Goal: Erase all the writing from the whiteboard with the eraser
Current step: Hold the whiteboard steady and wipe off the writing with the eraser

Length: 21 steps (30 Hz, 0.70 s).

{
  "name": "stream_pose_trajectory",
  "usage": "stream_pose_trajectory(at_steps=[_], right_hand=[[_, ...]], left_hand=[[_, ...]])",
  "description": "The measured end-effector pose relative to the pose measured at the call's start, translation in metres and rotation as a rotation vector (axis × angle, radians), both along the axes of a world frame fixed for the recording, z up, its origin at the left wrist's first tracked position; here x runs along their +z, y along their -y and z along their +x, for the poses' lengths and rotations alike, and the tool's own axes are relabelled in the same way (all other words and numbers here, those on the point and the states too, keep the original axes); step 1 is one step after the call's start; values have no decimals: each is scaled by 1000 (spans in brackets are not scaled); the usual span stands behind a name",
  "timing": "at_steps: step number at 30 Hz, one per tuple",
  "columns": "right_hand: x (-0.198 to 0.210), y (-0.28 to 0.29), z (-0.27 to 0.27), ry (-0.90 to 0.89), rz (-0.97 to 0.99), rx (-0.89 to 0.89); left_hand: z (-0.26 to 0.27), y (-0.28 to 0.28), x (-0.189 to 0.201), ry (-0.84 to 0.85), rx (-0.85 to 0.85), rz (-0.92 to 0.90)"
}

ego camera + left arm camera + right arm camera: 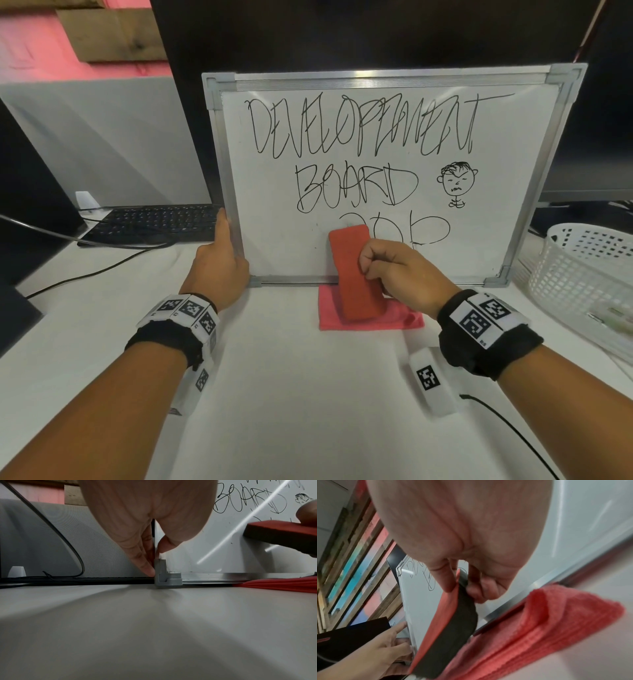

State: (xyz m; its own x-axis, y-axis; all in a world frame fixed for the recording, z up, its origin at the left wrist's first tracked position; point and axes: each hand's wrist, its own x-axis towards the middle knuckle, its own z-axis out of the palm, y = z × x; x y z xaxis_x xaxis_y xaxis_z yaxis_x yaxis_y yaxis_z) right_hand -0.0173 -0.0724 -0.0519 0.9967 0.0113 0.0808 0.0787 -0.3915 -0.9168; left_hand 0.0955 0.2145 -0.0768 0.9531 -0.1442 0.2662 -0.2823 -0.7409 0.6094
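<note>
The whiteboard (394, 178) is standing almost upright on the white table (291, 394), leaning back against something dark behind it, with black writing still covering most of its face. It is a thin, stiff panel in a light metal frame, so it is probably going to slide or tip under rubbing unless it is braced at the frame. The left hand (219, 263) is doing that: its thumb and fingers are pinching the frame's left edge near the bottom corner, as the left wrist view shows.

The red cloth (370, 315) is lying folded on the table against the board's bottom edge.

The eraser (352, 270), a red block with a dark felt face, is being held by the right hand (400, 270), fingers and thumb curled round its long sides. It is sitting low on the board, near the half-wiped bottom line. It looks light and slightly soft, so gripping the sides and pressing the felt flat should work best.
</note>
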Motion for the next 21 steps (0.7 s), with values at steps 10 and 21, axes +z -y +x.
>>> stream_pose_trajectory(at_steps=[10,21], right_hand=[[0,2,0,-11,3,-14],[4,3,0,-12,61,-5]], left_hand=[[4,-2,-3,28,-20,-3],[5,-3,-5,33,-21,2]])
